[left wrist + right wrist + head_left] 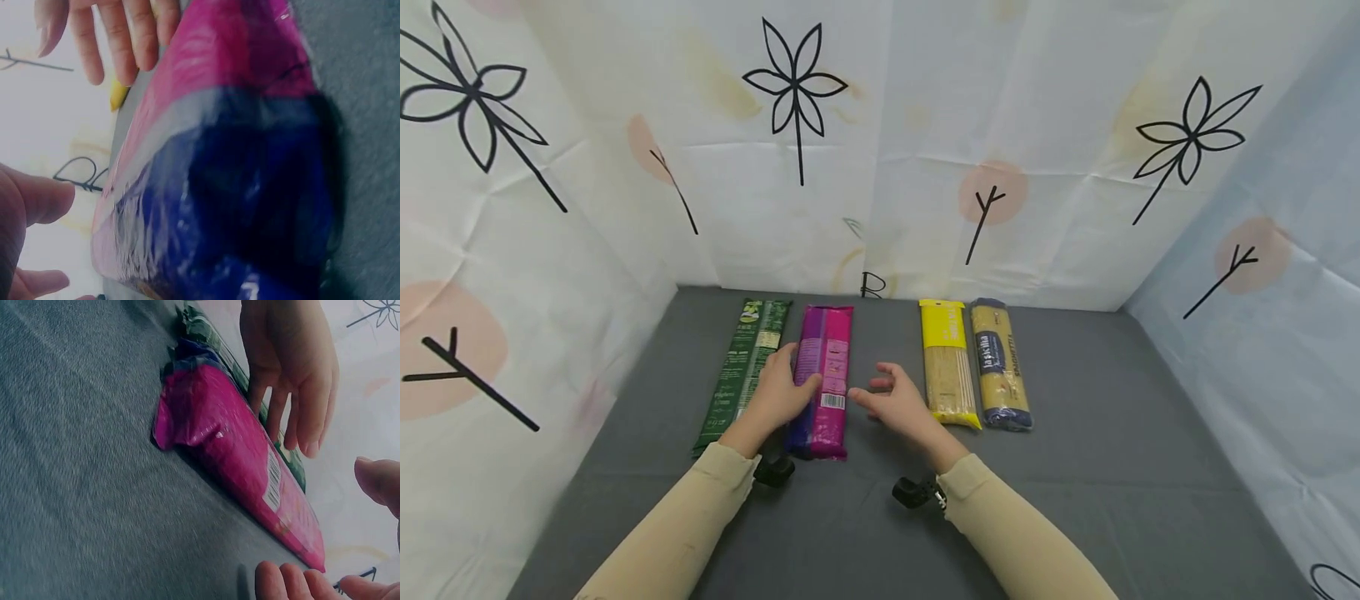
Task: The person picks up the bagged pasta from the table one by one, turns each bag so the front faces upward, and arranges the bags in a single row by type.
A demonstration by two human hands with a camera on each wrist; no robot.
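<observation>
With twelve o'clock pointing away from the person, the desk's (1075, 517) near edge is running out of the head view at six o'clock. Two beige sleeves (677, 525) are reaching in from seven and five o'clock, grey surface lying open between them.

The left hand (775, 398) is resting at the magenta-and-purple packet's (837, 354) nine o'clock side, fingers spreading loosely, thumb overlapping the wrapper; whether it is pressing cannot be told. The right hand (901, 406) is hovering just beside the three o'clock side, fingers open and holding nothing.

The packet is lying lengthwise near mid-desk, its glossy wrapper wrinkling at the near end, a barcode (832, 401) showing. The left wrist view is blurring its dark blue side.

At nine o'clock a green packet (741, 367) is lying partly hidden behind the left hand. At three o'clock, past a grey gap, a yellow packet (947, 367) is lying near the right hand, a blue-labelled packet (1003, 383) just beyond; wider grey surface is stretching farther that way.

At twelve o'clock the desk's far edge is meeting a printed cloth (887, 108).
</observation>
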